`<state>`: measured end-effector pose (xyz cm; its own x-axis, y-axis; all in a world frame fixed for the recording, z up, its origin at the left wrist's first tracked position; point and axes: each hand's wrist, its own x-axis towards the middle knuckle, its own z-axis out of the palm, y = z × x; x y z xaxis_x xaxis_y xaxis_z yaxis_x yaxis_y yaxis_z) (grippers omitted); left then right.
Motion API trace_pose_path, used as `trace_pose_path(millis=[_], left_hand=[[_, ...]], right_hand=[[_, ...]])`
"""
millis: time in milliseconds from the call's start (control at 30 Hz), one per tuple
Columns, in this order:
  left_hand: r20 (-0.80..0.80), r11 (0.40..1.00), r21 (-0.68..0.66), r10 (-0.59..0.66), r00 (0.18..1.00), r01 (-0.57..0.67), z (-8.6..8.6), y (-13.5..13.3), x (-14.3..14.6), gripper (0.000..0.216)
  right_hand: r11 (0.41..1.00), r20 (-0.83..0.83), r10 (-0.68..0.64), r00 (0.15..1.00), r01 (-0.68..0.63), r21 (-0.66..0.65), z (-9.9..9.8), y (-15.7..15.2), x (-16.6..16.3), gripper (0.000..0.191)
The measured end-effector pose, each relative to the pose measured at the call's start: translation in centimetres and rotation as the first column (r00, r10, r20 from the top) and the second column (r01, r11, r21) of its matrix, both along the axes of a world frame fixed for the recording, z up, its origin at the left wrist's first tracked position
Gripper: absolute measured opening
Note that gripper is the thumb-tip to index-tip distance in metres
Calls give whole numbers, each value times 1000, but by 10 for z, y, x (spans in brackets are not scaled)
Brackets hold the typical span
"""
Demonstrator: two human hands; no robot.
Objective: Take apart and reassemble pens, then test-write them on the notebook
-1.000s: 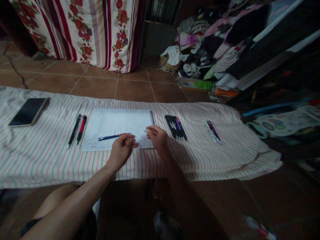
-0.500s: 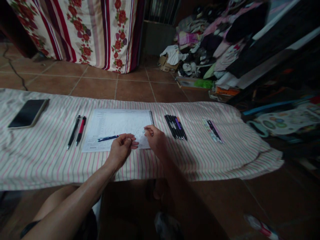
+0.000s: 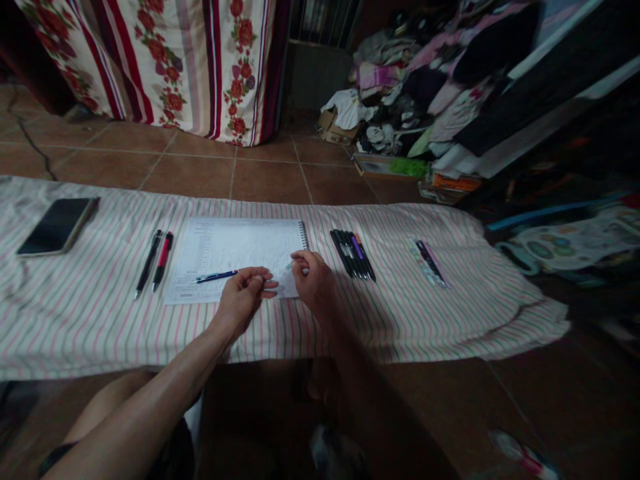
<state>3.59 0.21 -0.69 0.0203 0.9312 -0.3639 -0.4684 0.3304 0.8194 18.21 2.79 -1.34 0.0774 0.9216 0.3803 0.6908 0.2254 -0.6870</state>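
Currently both hands are working over the spiral notebook (image 3: pixel 235 243), which is lying white side up mid-surface, its coil running along the right edge. Blue pen (image 3: pixel 216 276) is lying across the notebook's lower part, tip pointing left; its far end is disappearing behind the left hand (image 3: pixel 242 291). Left grip: fingers are extending to the right, thumb sitting close to the index; can't tell whether it's pinching the pen or just covering it. Right hand (image 3: pixel 316 281) is hovering over the notebook's lower right corner. Right grip: thumb and index are curling toward each other, something small and pale showing near the tips; too blurred, can't tell if it's being held.

Left of the notebook, a red-and-black pen (image 3: pixel 163 262) and a black pen (image 3: pixel 148 265) are lying side by side; a smartphone (image 3: pixel 57 227) is lying farther left. Right of it, a row of dark pens (image 3: pixel 353 256) is sitting, one showing purple. Slim stationery items (image 3: pixel 429 264) are lying farther right. Striped cloth (image 3: pixel 480 293) is covering the surface.
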Motion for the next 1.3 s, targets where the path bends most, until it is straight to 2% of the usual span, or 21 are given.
trace_pose_path(millis=[100, 233, 333, 533, 767, 1067, 1200, 1300], left_hand=[[-2, 1000, -7, 5, 1000, -5, 3, 0, 0, 10], [4, 1000, -11, 1, 1000, -1, 6, -1, -1, 10], [-8, 1000, 21, -13, 1000, 13, 5, -1, -1, 8], [-41, 996, 34, -76, 996, 78, 5, -2, -2, 10], [-47, 997, 41, -65, 997, 66, 2, -2, -2, 12], [-90, 995, 50, -83, 992, 88, -1, -2, -2, 19], [-85, 993, 87, -77, 993, 84, 3, -4, -2, 23], [-87, 993, 106, -36, 996, 45, 11, -7, -4, 25]], right_hand=[[995, -10, 99, 995, -98, 3, 2, -7, 1, 16], [966, 8, 236, 972, -234, -113, 1, -14, 1, 11], [949, 63, 283, 957, -270, -165, -4, -15, 0, 8], [946, 101, 296, 950, -277, -169, -8, -12, -2, 7], [941, 148, 302, 942, -270, -204, -1, -16, -6, 8], [944, 277, 324, 904, -288, -163, -3, -18, -5, 8], [944, 286, 325, 901, -292, -154, -2, -18, -6, 10], [959, 239, 280, 930, -260, -115, -2, -15, -6, 12]])
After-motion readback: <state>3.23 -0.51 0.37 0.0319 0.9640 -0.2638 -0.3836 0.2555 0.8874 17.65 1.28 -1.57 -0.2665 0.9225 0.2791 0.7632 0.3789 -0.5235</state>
